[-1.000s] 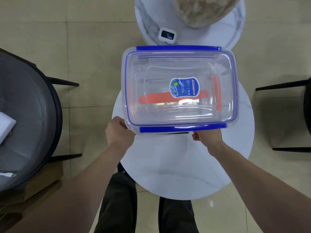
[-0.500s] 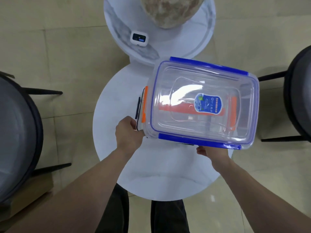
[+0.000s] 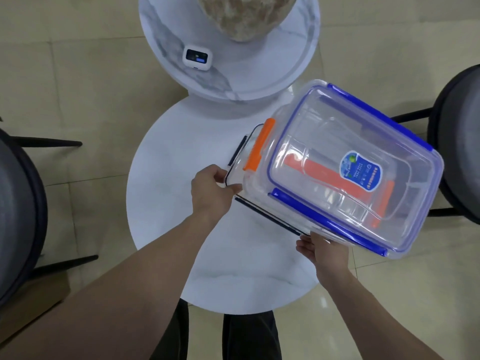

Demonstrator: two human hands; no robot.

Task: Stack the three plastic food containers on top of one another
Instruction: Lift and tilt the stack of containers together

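Since half a second ago the stack of containers has swung clockwise and slid toward the right of the frame, so its long sides now run diagonally from upper left to lower right. Fingers of the left hand (image 3: 211, 189) curl around the near left corner of the stack, thumb tip pressed against the clear wall just below the orange latch. Fingers of the right hand (image 3: 326, 252) reach under the lower edge at centre right and are hidden there; the palm faces up against the underside, so whether they clasp or merely support cannot be told. Uppermost is the blue-latched container (image 3: 348, 165), clear, with a blue oval label on its lid. Under it the orange-latched container (image 3: 259, 145) shows at the left edge and through the clear plastic. Lowest is the black-trimmed container (image 3: 237, 154), its dark rim peeking out left and below. All three sit over the right part of the round white table (image 3: 181, 203). Higher in the frame, a marble side table (image 3: 233, 81) carries a small white device (image 3: 197, 57) and a speckled stone object (image 3: 244, 14). Dark chairs stand at left (image 3: 18, 216) and right (image 3: 457, 152) on the tiled floor (image 3: 78, 87).
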